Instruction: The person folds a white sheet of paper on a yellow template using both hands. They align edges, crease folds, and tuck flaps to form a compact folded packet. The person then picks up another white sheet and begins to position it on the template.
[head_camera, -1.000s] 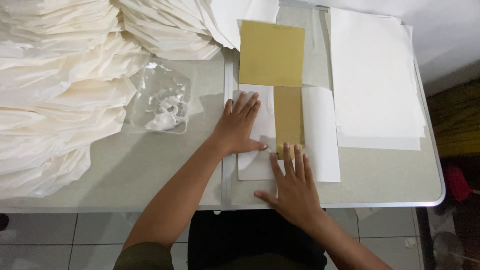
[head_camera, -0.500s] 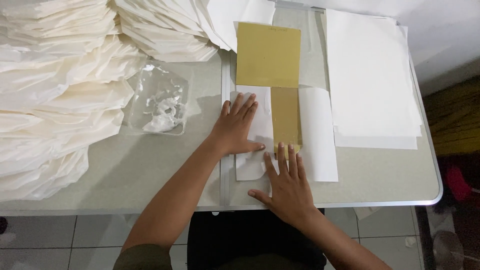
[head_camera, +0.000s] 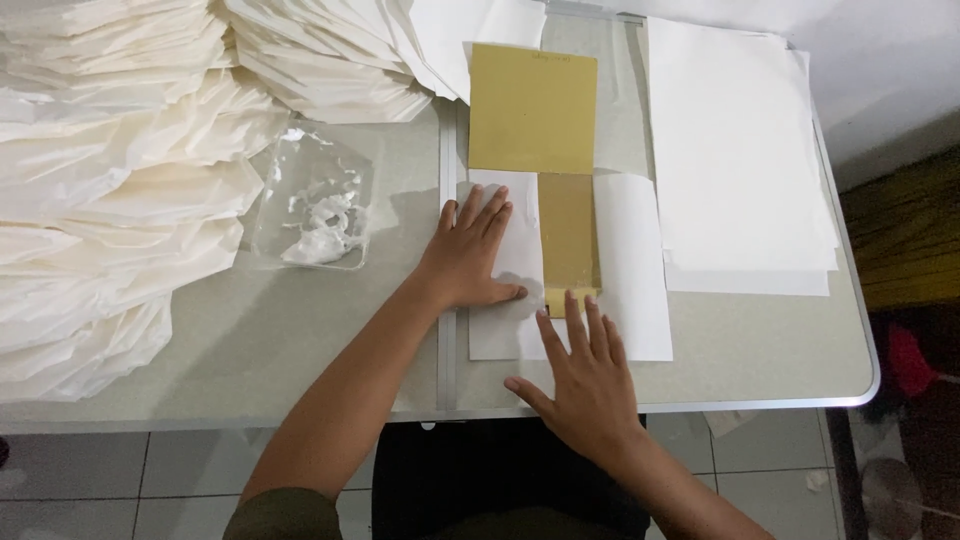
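I see a mustard-gold card (head_camera: 533, 110) over a white sheet (head_camera: 630, 270) on my pale grey speckled table (head_camera: 760, 340). White paper stack (head_camera: 740, 150) at one side, cream-white folded piles (head_camera: 110, 180) at the other; clear plastic bag (head_camera: 315, 200) shows white smears.

Single head camera, looking steeply down at table (head_camera: 300, 360) from close above, near edge at bottom

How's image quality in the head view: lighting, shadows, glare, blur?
Head view: soft even light, no hard glare; the left hand casts a faint shadow on the table; the right hand and white sheet are sharp; the stacked white paper is bright, nearly washed out; the right-side floor is dark.
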